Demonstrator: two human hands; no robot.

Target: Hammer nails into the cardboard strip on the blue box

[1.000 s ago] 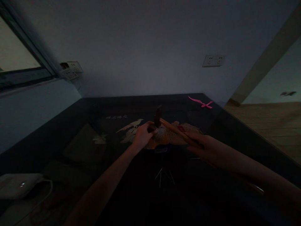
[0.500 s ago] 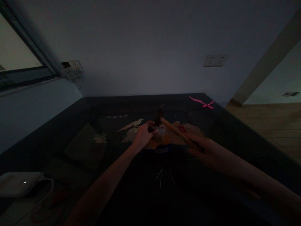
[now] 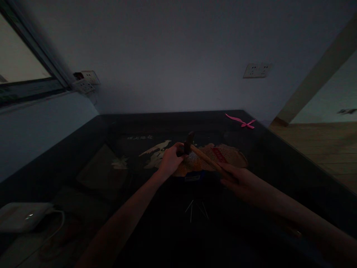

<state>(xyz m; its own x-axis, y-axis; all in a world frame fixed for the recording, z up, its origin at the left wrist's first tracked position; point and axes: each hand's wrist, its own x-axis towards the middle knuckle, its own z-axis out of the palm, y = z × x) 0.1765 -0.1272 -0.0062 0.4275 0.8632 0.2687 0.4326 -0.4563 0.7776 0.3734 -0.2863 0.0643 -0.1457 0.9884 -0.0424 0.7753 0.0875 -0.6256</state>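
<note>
My right hand (image 3: 237,176) is wrapped round the wooden handle of a hammer (image 3: 205,159). The dark hammer head (image 3: 189,143) is right beside the fingertips of my left hand (image 3: 170,159). My left fingers are closed in a pinch at the left part of a brown, speckled flat piece (image 3: 231,156); what they hold is too dark and small to make out. A red strip (image 3: 219,155) crosses that piece, and a small blue item with a pale label (image 3: 192,178) lies at its near edge. Several thin, shiny nail-like pins (image 3: 191,212) lie nearer to me.
The dark tabletop (image 3: 167,120) bears a pale bird design (image 3: 156,149) and white characters. A pink ribbon (image 3: 245,124) lies at the far right. At the near left is a white device with a cable (image 3: 26,216). Wall sockets (image 3: 256,70) are above the table.
The hammer head has come down a little toward my left fingertips, and my right hand has lowered slightly with it. More of the red strip shows. My left hand stays in place.
</note>
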